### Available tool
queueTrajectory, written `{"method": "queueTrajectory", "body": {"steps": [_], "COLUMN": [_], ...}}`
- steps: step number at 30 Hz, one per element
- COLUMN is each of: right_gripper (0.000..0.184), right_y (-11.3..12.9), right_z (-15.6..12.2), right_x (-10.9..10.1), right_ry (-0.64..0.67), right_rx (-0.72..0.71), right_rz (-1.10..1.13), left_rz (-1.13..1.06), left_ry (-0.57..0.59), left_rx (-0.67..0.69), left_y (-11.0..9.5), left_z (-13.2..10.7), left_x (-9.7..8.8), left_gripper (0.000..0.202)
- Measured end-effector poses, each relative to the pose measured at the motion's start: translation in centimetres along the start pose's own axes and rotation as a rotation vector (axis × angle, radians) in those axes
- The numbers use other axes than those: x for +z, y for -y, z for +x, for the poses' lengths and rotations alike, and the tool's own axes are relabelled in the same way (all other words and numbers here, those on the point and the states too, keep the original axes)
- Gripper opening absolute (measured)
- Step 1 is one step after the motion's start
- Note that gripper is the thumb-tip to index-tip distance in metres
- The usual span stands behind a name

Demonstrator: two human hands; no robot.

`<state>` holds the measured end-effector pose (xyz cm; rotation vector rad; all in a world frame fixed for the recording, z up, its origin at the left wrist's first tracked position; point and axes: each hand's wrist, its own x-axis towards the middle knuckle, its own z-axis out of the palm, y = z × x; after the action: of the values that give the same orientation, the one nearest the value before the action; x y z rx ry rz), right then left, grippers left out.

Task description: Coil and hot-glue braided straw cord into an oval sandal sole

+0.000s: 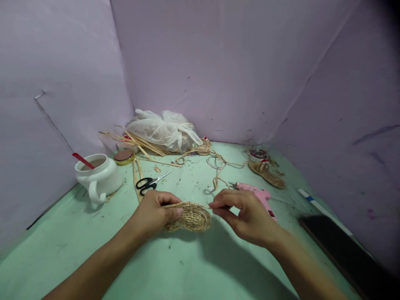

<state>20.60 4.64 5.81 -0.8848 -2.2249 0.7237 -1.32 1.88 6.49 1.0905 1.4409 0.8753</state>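
My left hand (154, 212) grips a flat oval coil of jute rope (190, 216) just above the green table, thumb across its top edge. My right hand (242, 214) is closed in a pinch on the loose jute cord (215, 180) right at the coil's right end. That cord runs away over the table toward a bundle of rope (203, 148) at the back. A pink glue gun (258, 194) lies directly behind my right hand.
Black-handled scissors (146, 183) lie behind my left hand. A white mug-shaped pot (100, 177) with a red stick stands at the left. A white plastic bag (164, 130), straw strips (137, 143), a round lid (123, 156), a second woven piece (267, 173) and a dark slab (343, 250) ring the table.
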Motion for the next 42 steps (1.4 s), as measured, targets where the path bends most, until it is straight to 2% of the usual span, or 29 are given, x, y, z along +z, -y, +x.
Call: {"method": "queueTrajectory", "body": {"steps": [6, 10, 14, 21, 26, 33, 39, 42], "right_gripper": [0.010, 0.012, 0.015, 0.028, 0.028, 0.019, 0.005, 0.007], "right_y": [-0.6, -1.0, -1.1, -1.1, -1.1, -1.1, -1.3, -1.1], "right_z": [-1.1, -1.2, -1.1, -1.3, -1.4, -1.4, -1.1, -1.0], "right_x": [0.4, 0.9, 1.0, 1.4, 1.6, 1.3, 1.6, 1.4], "right_ry": [-0.024, -0.034, -0.056, -0.075, -0.094, -0.082, -0.054, -0.043], "right_rx": [0.175, 0.238, 0.248, 0.165, 0.125, 0.205, 0.370, 0.351], "right_rz": [-0.011, -0.016, -0.007, -0.038, -0.008, -0.033, 0.017, -0.010], "left_rz": [-0.016, -0.018, -0.038, -0.078, -0.104, -0.148, -0.209, -0.215], "left_ry": [0.022, 0.012, 0.024, 0.018, 0.004, -0.016, -0.043, -0.040], "left_rx": [-0.062, -0.081, -0.111, -0.106, -0.099, -0.102, -0.088, -0.073], "left_y": [0.2, 0.4, 0.7, 0.8, 1.1, 1.9, 2.2, 2.3], "left_z": [0.3, 0.6, 0.8, 0.9, 1.1, 1.4, 1.5, 1.7], "left_x": [0.5, 0.7, 0.7, 0.8, 0.7, 0.8, 1.0, 0.8], "left_gripper": [0.022, 0.023, 0.023, 0.022, 0.021, 0.023, 0.025, 0.026]}}
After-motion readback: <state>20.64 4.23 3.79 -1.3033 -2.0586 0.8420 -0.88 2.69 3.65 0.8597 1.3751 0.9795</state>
